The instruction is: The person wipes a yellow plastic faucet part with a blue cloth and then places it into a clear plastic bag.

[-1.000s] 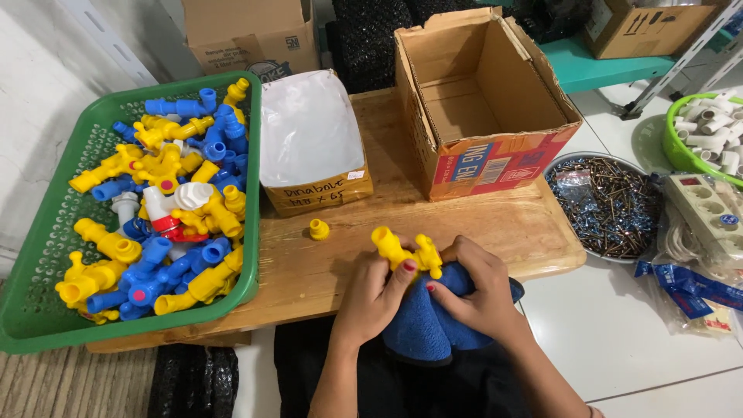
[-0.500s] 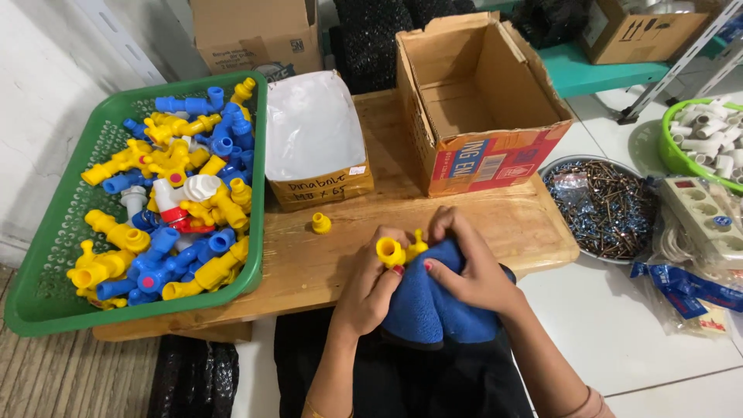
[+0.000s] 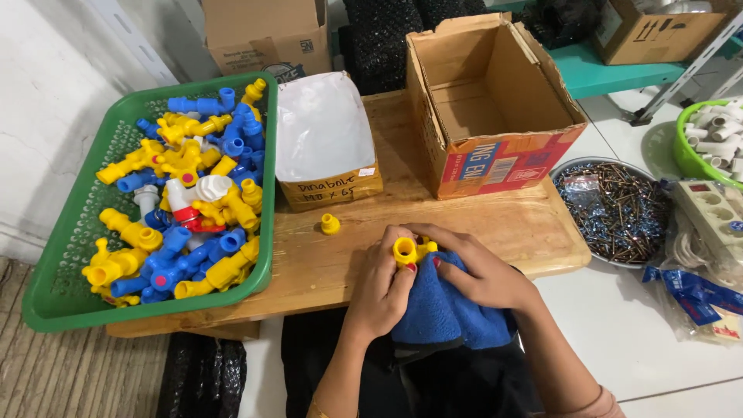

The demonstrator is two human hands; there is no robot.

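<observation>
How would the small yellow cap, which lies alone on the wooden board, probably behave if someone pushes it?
The small yellow cap looks like hard plastic, so it is probably light and stiff. Its round shape suggests it could roll or skid across the wooden board rather than stay put. Nothing touches it, so a push would likely move it freely.

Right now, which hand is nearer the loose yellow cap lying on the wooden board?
Left. The left hand sits just right of the yellow cap; the right hand lies farther right, behind the blue cloth.
</observation>
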